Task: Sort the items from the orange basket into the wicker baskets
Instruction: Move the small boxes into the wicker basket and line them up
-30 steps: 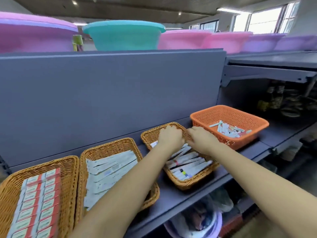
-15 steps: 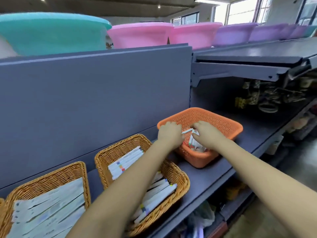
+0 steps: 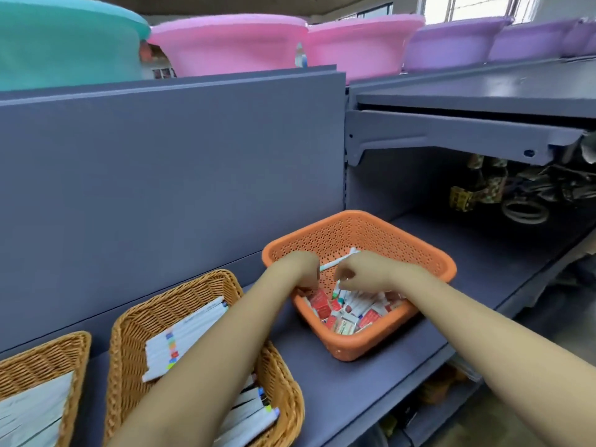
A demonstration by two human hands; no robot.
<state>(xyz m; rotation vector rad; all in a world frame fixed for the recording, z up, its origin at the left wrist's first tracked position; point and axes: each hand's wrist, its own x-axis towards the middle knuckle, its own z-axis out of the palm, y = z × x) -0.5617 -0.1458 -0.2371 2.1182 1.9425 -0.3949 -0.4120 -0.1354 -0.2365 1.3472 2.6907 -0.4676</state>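
Both forearms reach fwd into the orange basket [image 3: 416, 253] on a grey shelf [image 3: 338, 388], knuckles up, fingers curled down. Left hand [image 3: 300, 269] digs at small red packs [image 3: 319, 301] by the near-left wall; can't tell if it grasps one. Right hand [image 3: 361, 269] pinches a long white pack [image 3: 338, 261] w/ thumb & fingers, angled up toward the far wall. Wicker baskets [image 3: 135, 321] of white packs sit to the left.

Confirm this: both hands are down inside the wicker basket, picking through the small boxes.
Wrong basket. The head view shows the left hand and right hand inside the orange basket, over the small boxes; the wicker basket sits beside it.
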